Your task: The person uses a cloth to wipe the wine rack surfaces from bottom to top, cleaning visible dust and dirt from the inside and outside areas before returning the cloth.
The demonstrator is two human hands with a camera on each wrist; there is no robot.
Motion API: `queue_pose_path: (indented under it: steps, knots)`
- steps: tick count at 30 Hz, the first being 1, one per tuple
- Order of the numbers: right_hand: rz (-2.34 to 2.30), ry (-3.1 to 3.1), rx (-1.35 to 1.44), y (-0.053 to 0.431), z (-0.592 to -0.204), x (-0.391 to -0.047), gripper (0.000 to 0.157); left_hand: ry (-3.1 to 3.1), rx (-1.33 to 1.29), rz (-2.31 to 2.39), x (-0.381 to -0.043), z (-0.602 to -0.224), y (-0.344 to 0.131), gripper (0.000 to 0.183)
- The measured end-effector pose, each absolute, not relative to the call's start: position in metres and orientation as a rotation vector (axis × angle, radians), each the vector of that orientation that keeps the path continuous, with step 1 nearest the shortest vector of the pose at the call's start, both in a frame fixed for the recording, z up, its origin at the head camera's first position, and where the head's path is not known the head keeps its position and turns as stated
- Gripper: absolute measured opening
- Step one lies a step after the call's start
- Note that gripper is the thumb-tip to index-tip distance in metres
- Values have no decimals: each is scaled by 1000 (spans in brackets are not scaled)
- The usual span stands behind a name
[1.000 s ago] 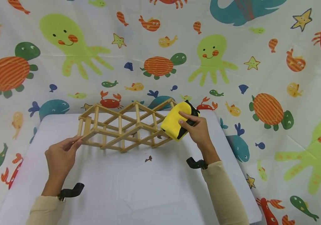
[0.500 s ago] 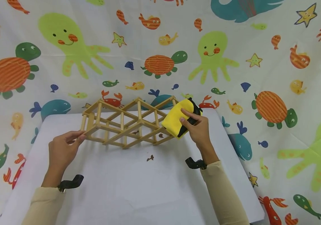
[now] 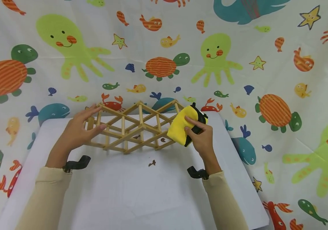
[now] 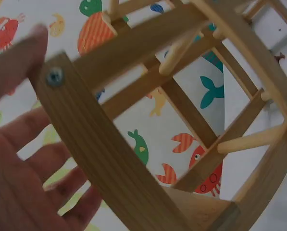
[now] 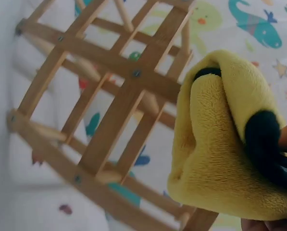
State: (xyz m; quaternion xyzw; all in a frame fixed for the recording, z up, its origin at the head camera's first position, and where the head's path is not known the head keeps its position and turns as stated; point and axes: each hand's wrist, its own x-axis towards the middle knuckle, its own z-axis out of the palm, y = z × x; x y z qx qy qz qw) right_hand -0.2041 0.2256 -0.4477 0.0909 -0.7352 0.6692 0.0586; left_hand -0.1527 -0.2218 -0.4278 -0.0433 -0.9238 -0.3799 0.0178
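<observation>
An expandable wooden lattice rack (image 3: 141,115) of slats and dowels stands across the far part of the table. My left hand (image 3: 79,129) is at its left end, thumb and fingers spread around the end slat. In the left wrist view, the thumb lies near the slat's screwed corner, and the other fingers extend behind; I cannot tell whether they touch the wood. My right hand (image 3: 202,134) grips a folded yellow cloth (image 3: 179,126) with black edging against the rack's right end. The cloth (image 5: 225,144) hides part of that end in the right wrist view.
A white-covered table (image 3: 141,188) bears the rack. Several small brown scraps (image 3: 152,163) lie in front of and beneath it. Behind and to the sides hangs a sheet (image 3: 164,89) printed with sea animals.
My left hand has let go of the rack's lower left corner, moved up and spread its fingers at the end. The right hand keeps the cloth at the right end, shifting only slightly.
</observation>
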Motion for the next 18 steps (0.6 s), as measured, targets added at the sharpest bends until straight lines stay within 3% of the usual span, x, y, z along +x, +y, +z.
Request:
queue_pose_path:
  steps: [10, 18]
  knots:
    - [1818, -2268, -62, 267, -487, -200, 37, -2951, -260, -1318, -167, -434, -242, 100]
    - [1952, -2155, 222, 249, -474, -203, 36, -3009, -381, -1355, -186, -432, -245, 110]
